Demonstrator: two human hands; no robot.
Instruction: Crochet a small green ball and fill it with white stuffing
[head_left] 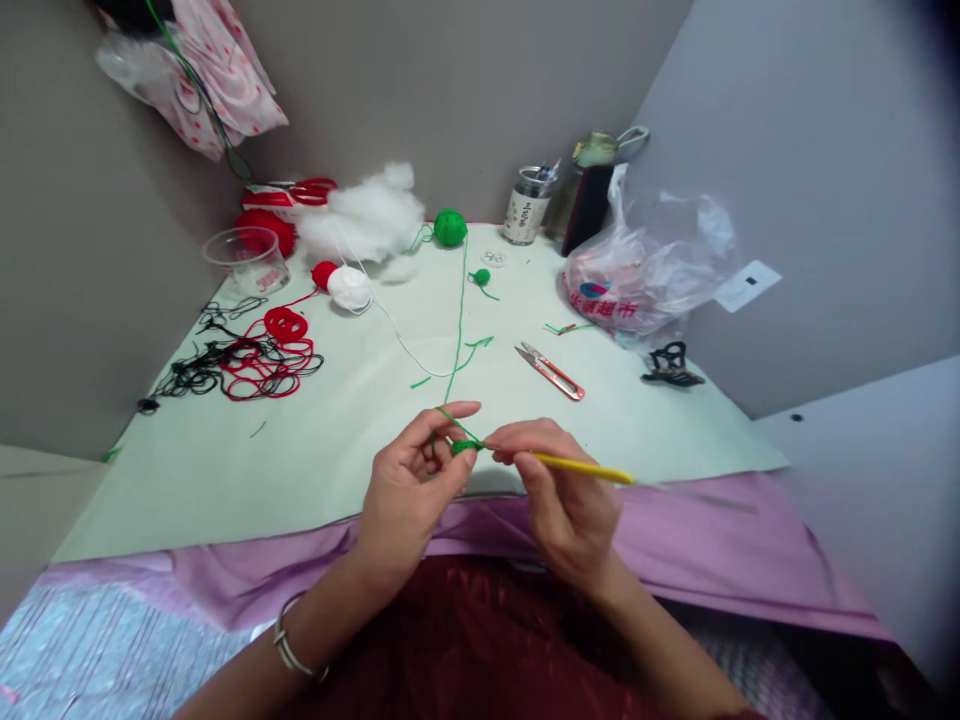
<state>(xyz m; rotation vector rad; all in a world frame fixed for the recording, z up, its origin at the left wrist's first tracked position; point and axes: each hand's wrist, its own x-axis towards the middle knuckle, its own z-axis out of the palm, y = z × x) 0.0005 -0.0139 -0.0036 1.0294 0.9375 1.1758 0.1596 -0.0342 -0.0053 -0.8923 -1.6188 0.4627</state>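
Note:
My left hand (411,480) pinches a small green crochet piece (465,446) between thumb and fingers, near the table's front edge. Green yarn (460,330) runs from that hand back to a green yarn ball (450,228). A yellow-handled crochet hook (585,467) is gripped in my right hand (559,490), its tip meeting the green piece. The exact place of the tip in the stitches is too small to make out. Beyond the hands lie orange thread snips (551,372) and a tiny green ball (482,276).
Tangled red and black yarn (255,360) lies at the left, near a clear plastic cup (247,262). White stuffing (367,220) and a white yarn ball (349,288) are behind. A plastic bag (637,275), a pen jar (528,208) and a black hair clip (671,367) stand right.

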